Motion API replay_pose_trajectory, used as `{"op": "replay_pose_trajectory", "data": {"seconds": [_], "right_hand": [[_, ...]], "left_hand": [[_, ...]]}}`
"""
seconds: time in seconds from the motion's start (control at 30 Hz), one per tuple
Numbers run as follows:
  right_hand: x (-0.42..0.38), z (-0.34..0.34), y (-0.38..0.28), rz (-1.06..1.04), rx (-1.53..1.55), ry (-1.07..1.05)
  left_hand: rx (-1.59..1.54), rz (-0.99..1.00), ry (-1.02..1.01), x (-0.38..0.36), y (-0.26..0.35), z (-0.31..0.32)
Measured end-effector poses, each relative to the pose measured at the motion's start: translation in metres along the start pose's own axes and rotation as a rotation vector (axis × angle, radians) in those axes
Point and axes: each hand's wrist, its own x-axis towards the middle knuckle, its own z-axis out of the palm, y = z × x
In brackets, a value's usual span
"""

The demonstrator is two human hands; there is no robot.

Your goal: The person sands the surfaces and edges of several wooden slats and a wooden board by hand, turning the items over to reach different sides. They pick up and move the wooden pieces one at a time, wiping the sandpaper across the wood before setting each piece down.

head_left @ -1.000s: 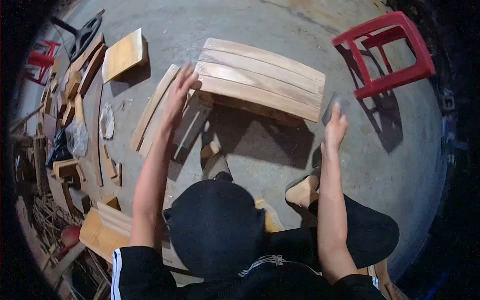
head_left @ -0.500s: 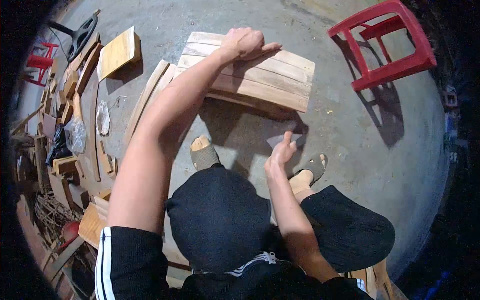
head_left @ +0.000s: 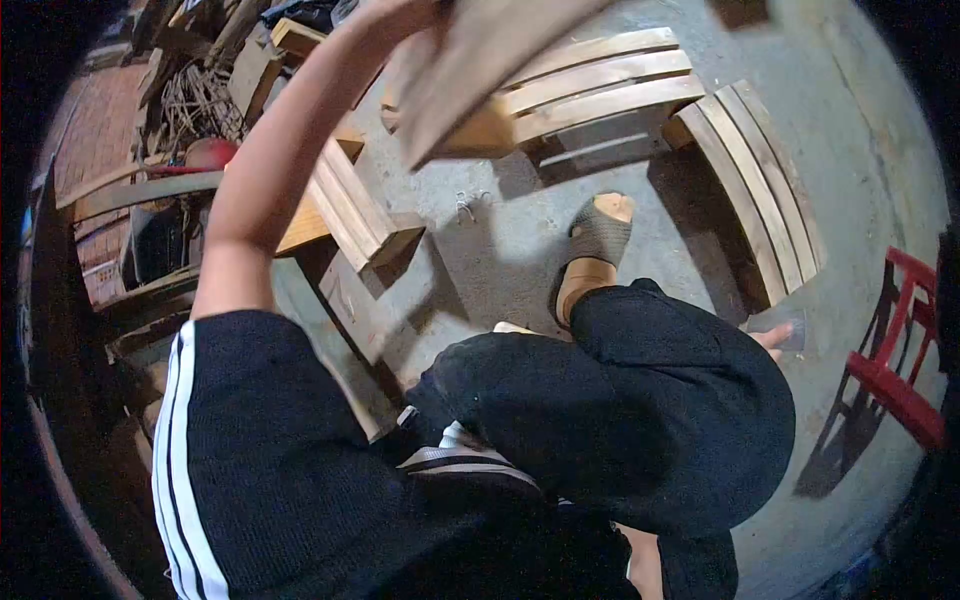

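My left arm reaches up to the top edge, where my left hand (head_left: 436, 10) is dark and mostly cut off at a blurred wooden board (head_left: 490, 65). This board is raised off the floor and tilted; the fingers on it are hidden. At the right, beyond my knee, part of my right hand (head_left: 772, 337) shows, closed on a thin grey sheet (head_left: 793, 332). Near it stands a curved slatted wooden piece (head_left: 760, 190). Another slatted piece (head_left: 610, 85) lies further up, partly behind the raised board.
A joined wooden piece (head_left: 350, 205) lies left of centre. Scrap wood (head_left: 255, 75), twigs (head_left: 200, 100) and a red round object (head_left: 210, 153) are at the upper left. A red plastic stool (head_left: 890, 385) is at the right edge. My sandalled foot (head_left: 600, 228) is on the concrete floor.
The view has swung left. My left hand has left the slatted panel and is now at a raised board. My right hand, with the grey sheet, now shows beyond my knee.
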Motion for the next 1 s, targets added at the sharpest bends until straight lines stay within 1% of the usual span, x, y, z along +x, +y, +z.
{"op": "replay_pose_trajectory", "data": {"seconds": [0.03, 0.07, 0.1, 0.17, 0.27, 0.37, 0.4, 0.47, 0.5, 0.57, 0.6, 0.7, 0.77, 0.83, 0.87, 0.9, 0.93, 0.97, 1.0], "right_hand": [[-0.002, 0.003, -0.003, 0.011, -0.046, -0.004], [-0.001, 0.001, -0.004, -0.029, -0.056, 0.005], [0.0, 0.001, 0.001, -0.062, -0.064, 0.005], [0.001, 0.002, 0.002, -0.148, -0.064, 0.013], [0.007, 0.004, -0.004, -0.254, -0.064, 0.017], [0.012, -0.001, -0.003, -0.305, -0.078, 0.037], [0.014, -0.001, -0.004, -0.314, -0.085, 0.041], [0.021, -0.004, -0.007, -0.344, -0.084, 0.047], [0.025, -0.005, -0.011, -0.364, -0.085, 0.053], [0.03, -0.008, -0.016, -0.413, -0.08, 0.059], [0.034, -0.009, -0.019, -0.436, -0.077, 0.065], [0.043, -0.011, -0.029, -0.509, -0.081, 0.075], [0.052, -0.008, -0.045, -0.565, -0.065, 0.067], [0.058, -0.004, -0.064, -0.648, -0.029, 0.006], [0.034, -0.003, -0.084, -0.679, 0.131, -0.065], [0.046, 0.002, -0.087, -0.637, 0.005, -0.115], [0.058, 0.008, -0.09, -0.602, -0.125, -0.168], [0.039, 0.011, -0.106, -0.714, -0.105, -0.188], [0.034, 0.017, -0.112, -0.713, -0.108, -0.191]], "left_hand": [[0.121, -0.096, 0.185, -0.026, 0.001, -0.04], [0.22, -0.21, 0.36, -0.052, 0.003, -0.081], [0.466, -0.341, 0.456, -0.08, -0.032, -0.142], [0.54, -0.399, 0.529, -0.134, -0.039, -0.191], [0.29, -0.64, 0.674, -0.213, -0.088, -0.291], [-0.055, -0.815, 0.804, -0.281, -0.14, -0.35], [-0.022, -0.82, 0.886, -0.29, -0.15, -0.354], [0.047, -0.847, 1.02, -0.313, -0.199, -0.377], [0.047, -0.849, 1.018, -0.316, -0.202, -0.386], [-0.024, -0.772, 1.076, -0.32, -0.208, -0.386], [-0.068, -0.743, 1.067, -0.311, -0.189, -0.362], [-0.052, -0.803, 1.073, -0.306, -0.187, -0.369], [-0.01, -0.79, 1.091, -0.313, -0.192, -0.382], [-0.086, -0.876, 1.096, -0.316, -0.192, -0.387], [-0.116, -0.913, 1.1, -0.318, -0.194, -0.391], [-0.118, -0.921, 1.099, -0.32, -0.197, -0.394], [-0.128, -0.89, 1.112, -0.321, -0.2, -0.397], [-0.136, -0.857, 1.125, -0.321, -0.198, -0.395], [-0.134, -0.86, 1.127, -0.321, -0.198, -0.392]]}}
